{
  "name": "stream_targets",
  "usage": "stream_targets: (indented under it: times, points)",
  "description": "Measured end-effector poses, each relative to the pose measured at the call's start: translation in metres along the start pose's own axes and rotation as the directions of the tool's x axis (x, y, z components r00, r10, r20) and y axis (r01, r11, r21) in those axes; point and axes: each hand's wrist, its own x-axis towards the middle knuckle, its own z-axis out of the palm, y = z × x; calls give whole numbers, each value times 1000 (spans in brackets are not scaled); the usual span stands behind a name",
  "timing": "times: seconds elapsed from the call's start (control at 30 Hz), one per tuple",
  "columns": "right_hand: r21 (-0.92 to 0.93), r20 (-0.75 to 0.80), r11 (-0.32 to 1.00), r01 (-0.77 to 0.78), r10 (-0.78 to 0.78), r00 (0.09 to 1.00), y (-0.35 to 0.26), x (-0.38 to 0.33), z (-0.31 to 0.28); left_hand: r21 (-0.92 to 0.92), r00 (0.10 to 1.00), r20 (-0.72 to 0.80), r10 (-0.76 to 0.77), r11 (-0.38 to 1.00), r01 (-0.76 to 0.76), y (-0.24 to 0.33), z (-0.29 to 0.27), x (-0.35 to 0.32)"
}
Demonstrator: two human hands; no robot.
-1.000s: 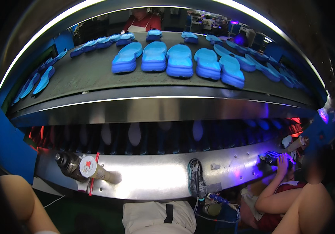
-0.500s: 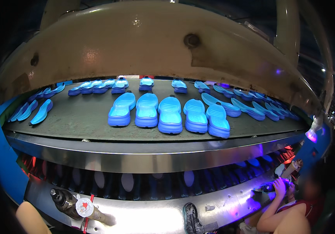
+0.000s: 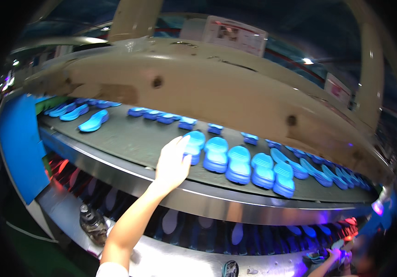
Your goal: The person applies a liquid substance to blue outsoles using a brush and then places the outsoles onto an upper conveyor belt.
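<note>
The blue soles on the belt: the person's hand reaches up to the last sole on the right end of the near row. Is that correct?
Not quite. In the head view the hand reaches the sole at the left end of the near row on the belt, not the right end.

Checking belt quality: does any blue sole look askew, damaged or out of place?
Nothing stands out. The blue foam soles lie flat on the dark conveyor belt; the left hand touches the leftmost blue sole.
</note>
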Motion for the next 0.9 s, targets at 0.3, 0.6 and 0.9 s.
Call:
stream_targets:
  times: [0.3, 0.6, 0.9]
  points:
    - [505, -302, 863, 32, 142, 943, 46, 27, -86, -325, 981, -73, -177, 935, 145, 15, -32, -43]
    - [613, -418, 787, 74, 244, 875, 72, 35, -127, -702, 634, 695, -340, -512, 495, 26, -108, -239]
    - [-132, -451, 801, 585, -574, 684, 58, 42, -58, -17, 70, 997, 34, -785, 619, 72, -59, -339]
